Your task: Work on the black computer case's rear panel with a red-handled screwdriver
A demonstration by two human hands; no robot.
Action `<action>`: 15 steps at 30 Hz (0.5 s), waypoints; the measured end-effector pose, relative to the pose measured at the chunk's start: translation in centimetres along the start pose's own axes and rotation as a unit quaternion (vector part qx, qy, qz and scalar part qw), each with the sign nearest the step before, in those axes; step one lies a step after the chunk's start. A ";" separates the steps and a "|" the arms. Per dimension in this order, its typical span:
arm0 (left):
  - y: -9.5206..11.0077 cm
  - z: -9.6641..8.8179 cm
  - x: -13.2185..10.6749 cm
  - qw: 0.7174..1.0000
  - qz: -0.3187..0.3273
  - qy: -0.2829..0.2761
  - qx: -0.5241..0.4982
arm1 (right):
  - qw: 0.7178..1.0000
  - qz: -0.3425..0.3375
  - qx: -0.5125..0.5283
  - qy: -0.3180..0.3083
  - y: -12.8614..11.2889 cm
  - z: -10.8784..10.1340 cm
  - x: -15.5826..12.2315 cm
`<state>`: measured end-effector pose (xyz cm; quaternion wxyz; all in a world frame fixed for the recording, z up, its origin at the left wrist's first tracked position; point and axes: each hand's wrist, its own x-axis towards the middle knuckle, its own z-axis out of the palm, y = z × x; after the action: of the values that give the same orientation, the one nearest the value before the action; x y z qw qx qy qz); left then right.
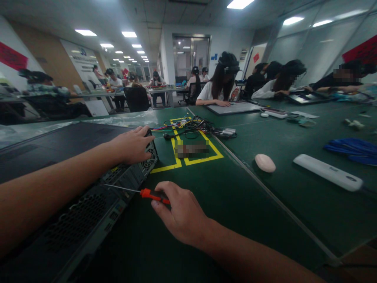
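Note:
A black computer case (73,137) lies on its side on the green table at the left, its vented back panel turned toward me. My left hand (132,145) rests on its top near the far corner, fingers stretched out over the edge by the round fan grille (148,160). In my right hand (182,214) is a screwdriver (149,194) with an orange and black handle. Its thin shaft points left, and the tip meets the back panel beneath my left forearm. Whether the tip sits in a screw is too small to tell.
Beyond the case lies a tangle of cables (203,125) over yellow tape (203,160) marking the green table (235,204). To the right are a pale computer mouse (265,163), a white power strip (328,172) and a blue bundle (353,150). Several people work farther back.

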<state>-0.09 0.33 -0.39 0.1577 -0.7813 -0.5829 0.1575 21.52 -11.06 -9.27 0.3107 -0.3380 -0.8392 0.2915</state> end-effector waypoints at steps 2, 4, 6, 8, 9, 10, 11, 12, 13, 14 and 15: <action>0.0 0.0 0.0 1.000 -0.001 0.000 -0.003 | 1.000 0.000 0.001 -0.001 0.0 0.0 0.0; 0.0 0.1 0.0 1.000 -0.001 0.002 -0.007 | 1.000 0.000 0.000 -0.001 -0.1 0.0 0.0; 0.0 0.0 0.0 1.000 0.002 0.004 -0.007 | 1.000 -0.001 -0.003 0.002 -0.1 0.0 -0.1; 0.1 0.0 0.0 1.000 0.000 0.001 -0.002 | 1.000 -0.007 -0.009 0.005 0.0 0.0 -0.1; 0.1 0.0 0.0 1.000 -0.002 0.000 -0.001 | 1.000 -0.011 -0.013 0.008 0.0 0.0 -0.1; 0.1 0.0 0.0 1.000 -0.002 -0.001 -0.001 | 1.000 -0.014 -0.018 0.012 0.1 0.1 -0.1; 0.1 0.0 0.0 1.000 -0.002 0.000 -0.002 | 1.000 -0.015 -0.022 0.016 0.2 0.1 -0.1; 0.1 0.0 -0.1 1.000 -0.001 0.002 -0.004 | 0.999 -0.014 -0.027 0.024 0.3 0.2 -0.1; 0.1 0.0 -0.1 1.000 -0.001 0.005 -0.007 | 0.999 -0.013 -0.030 0.032 0.3 0.3 -0.1; 0.1 0.0 -0.1 1.000 0.001 0.008 -0.010 | 0.999 -0.011 -0.031 0.039 0.4 0.3 -0.1; 0.1 0.0 -0.1 1.000 0.002 0.009 -0.012 | 0.999 -0.011 -0.031 0.043 0.4 0.3 -0.1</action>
<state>-0.08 0.19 -0.40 0.1535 -0.7856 -0.5818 0.1438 21.50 -10.95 -9.81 0.3392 -0.3505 -0.8373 0.2469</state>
